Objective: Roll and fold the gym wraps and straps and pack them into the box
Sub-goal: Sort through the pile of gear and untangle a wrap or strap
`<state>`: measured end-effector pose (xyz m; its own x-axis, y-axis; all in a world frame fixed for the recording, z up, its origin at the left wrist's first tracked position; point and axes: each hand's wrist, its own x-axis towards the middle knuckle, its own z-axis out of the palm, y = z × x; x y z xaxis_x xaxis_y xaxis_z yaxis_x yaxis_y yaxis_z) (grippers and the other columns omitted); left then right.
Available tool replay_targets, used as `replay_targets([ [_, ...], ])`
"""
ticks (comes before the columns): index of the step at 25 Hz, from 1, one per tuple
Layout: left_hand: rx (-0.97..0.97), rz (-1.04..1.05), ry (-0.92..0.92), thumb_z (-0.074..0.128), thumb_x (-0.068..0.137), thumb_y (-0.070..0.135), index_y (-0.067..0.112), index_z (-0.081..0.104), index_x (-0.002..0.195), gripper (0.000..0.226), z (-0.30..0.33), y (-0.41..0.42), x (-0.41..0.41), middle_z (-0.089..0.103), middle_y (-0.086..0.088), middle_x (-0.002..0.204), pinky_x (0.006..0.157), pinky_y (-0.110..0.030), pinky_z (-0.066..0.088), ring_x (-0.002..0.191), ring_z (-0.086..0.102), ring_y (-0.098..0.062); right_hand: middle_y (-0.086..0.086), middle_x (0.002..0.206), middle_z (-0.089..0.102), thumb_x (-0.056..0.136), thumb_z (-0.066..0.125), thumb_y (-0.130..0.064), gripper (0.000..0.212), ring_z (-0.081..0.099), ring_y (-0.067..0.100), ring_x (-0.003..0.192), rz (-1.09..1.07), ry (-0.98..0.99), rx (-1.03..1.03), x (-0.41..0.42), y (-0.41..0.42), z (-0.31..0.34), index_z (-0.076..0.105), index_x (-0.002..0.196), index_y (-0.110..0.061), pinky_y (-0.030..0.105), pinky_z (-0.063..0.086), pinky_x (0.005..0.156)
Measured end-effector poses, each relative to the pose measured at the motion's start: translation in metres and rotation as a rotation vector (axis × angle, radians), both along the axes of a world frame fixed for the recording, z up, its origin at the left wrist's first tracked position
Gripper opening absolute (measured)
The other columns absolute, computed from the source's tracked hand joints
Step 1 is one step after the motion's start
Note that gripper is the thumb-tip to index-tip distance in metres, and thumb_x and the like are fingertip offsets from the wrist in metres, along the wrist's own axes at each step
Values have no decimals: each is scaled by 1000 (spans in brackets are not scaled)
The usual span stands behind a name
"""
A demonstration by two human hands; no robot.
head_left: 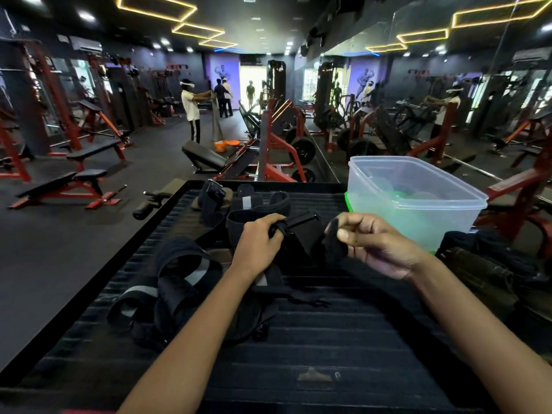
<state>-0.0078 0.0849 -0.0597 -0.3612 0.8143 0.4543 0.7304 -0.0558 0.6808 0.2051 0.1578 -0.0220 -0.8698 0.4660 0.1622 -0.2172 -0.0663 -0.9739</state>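
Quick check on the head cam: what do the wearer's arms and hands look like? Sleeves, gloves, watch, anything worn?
Both forearms are bare as far as the frame shows; no sleeve edge comes into view. The left hand and the right hand are ungloved. No watch, band or ring shows on either wrist or on the visible fingers. No cables or markers are attached to the arms.

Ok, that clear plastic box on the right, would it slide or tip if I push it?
Probably slides easily: the clear plastic box looks thin-walled and nearly empty, so likely light. It seems to sit on a green lid, so it might shift. Its wide, low shape makes tipping unlikely.
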Motion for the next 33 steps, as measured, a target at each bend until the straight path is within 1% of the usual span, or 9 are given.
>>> replay_targets([
  [3, 25, 8, -58, 54, 89, 5, 16, 70, 109, 28, 0, 0, -2, 70, 7, 92, 70, -9, 44, 84, 64, -7, -10, 66, 54, 77, 73, -7, 19, 47, -3, 59, 7, -237, 104, -2, -1, -8, 56, 84, -11, 10, 38, 53],
  [6, 14, -59, -104, 54, 91, 6, 19, 68, 111, 28, -2, -2, -10, 72, -1, 98, 68, -6, 46, 88, 66, -13, -7, 72, 53, 72, 66, -7, 22, 41, 2, 60, -100, -236, 136, -5, -3, -7, 57, 91, -13, 14, 30, 53],
  [9, -8, -170, -180, 56, 93, 8, 23, 64, 118, 30, -4, -5, -22, 69, -14, 108, 70, -9, 50, 99, 65, -25, -1, 74, 48, 66, 54, -13, 28, 40, 7, 56, -303, -91, -77, -18, -6, -12, 53, 94, -16, 17, 36, 49],
  [15, -104, -407, -201, 63, 89, 5, 34, 54, 131, 51, -2, -7, -31, 59, 7, 131, 97, -18, 45, 122, 52, -2, -11, 81, 61, 98, 47, -22, 22, 55, 8, 56, -427, -189, -40, -26, -12, -19, 58, 114, -32, 19, 46, 46],
  [18, -61, -455, -326, 54, 92, -4, 16, 58, 127, 40, -1, -9, -31, 62, -3, 124, 89, -22, 50, 114, 57, -6, -11, 94, 66, 100, 47, -23, 26, 59, -6, 58, -460, -206, 69, -26, -14, -25, 58, 123, -29, 11, 43, 45],
  [21, -125, -376, -236, 55, 95, 9, 18, 67, 102, 16, -7, -8, -31, 60, 5, 124, 98, -26, 44, 112, 57, -5, -6, 114, 68, 97, 50, -22, 35, 62, 3, 82, -463, -212, 75, -25, -9, -28, 56, 129, -34, 14, 44, 49],
  [26, -239, -364, -146, 55, 96, 19, 8, 59, 107, 16, -8, -11, -11, 62, 7, 91, 75, -6, 41, 79, 58, 9, -11, 72, 60, 92, 60, -23, 53, 42, 6, 54, -431, -263, 115, -27, -6, -38, 45, 138, -44, 20, 32, 49],
  [29, -142, -201, -112, 65, 89, 23, 10, 57, 102, 19, -10, -10, 3, 64, 3, 87, 69, -13, 44, 81, 63, -11, -17, 51, 49, 94, 58, -18, 56, 39, 2, 47, -470, -221, 172, -26, -6, -41, 38, 142, -37, 16, 35, 46],
  [33, -5, -74, -175, 75, 80, 29, 19, 51, 104, 35, -5, -7, 21, 56, 5, 66, 55, -17, 42, 50, 49, -2, -9, 80, 67, 94, 59, -21, 50, 45, 5, 61, -564, -187, 166, -28, 0, -44, 46, 142, -24, 14, 37, 50],
])
